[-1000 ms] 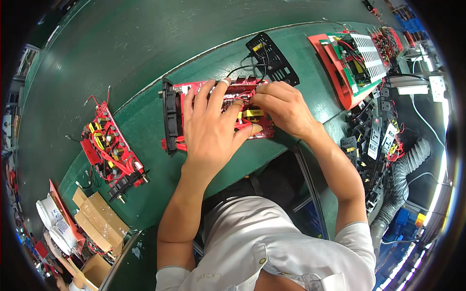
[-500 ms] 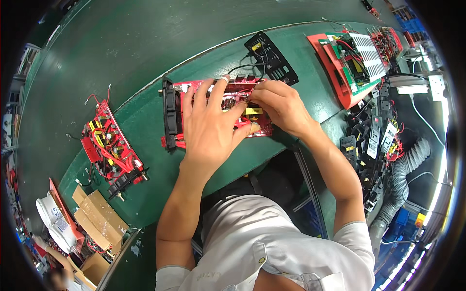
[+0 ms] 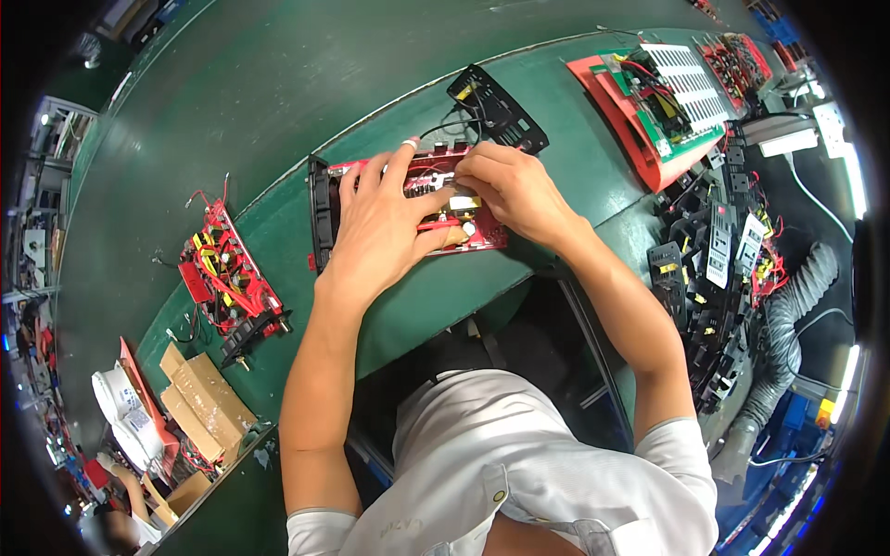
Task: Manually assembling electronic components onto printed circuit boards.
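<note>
A red circuit board (image 3: 484, 243) with a black fan end plate (image 3: 322, 208) lies across the bench in front of me. My left hand (image 3: 382, 222) rests over it with fingers spread, its ring finger near the far edge. Its index finger and thumb reach toward a yellow-wrapped component (image 3: 463, 206) in the middle. From the right, my right hand (image 3: 521, 193) bends down to the same spot with its fingertips pinched together. What they pinch is hidden by the fingers. Behind the board, a black slotted panel (image 3: 505, 113) lies tilted, joined by a black cable (image 3: 451, 123) that runs toward the board.
Another red board (image 3: 227, 273) lies to the left on the green bench (image 3: 269, 102). Red trays with a green board (image 3: 663, 111) stand at the far right, above a heap of black panels (image 3: 705, 296). A cardboard box (image 3: 209, 403) and a grey hose (image 3: 788, 320) flank me.
The view has shifted slightly. Both hands stay on the board; my right fingertips have edged inward, and the left thumb lies by a round white-topped part that now shows.
</note>
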A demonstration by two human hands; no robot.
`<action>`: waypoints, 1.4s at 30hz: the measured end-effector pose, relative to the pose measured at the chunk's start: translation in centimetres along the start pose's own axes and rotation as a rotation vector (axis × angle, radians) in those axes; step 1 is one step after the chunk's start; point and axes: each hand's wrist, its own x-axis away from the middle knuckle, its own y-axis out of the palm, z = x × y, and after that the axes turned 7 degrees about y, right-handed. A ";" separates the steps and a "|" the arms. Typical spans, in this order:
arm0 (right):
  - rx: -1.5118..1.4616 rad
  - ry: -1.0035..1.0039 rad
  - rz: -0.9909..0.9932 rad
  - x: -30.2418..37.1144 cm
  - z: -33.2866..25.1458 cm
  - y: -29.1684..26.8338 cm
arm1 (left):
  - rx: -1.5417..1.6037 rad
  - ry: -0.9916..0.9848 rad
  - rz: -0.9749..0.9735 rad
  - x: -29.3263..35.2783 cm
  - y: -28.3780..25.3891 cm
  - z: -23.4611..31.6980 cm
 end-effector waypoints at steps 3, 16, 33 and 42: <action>-0.018 -0.011 0.021 -0.2 0.3 0.4 | -0.025 -0.001 -0.038 -0.1 -0.3 0.0; 0.009 0.216 0.056 6.2 -2.6 -4.1 | 0.089 -0.540 0.169 4.5 -5.0 -1.6; -0.005 0.551 0.020 18.8 -4.9 -11.8 | 0.259 -0.553 0.110 -1.8 -5.1 -33.0; 0.647 0.640 0.509 23.6 -0.2 -23.5 | -0.370 -0.422 0.361 2.0 -15.0 -39.0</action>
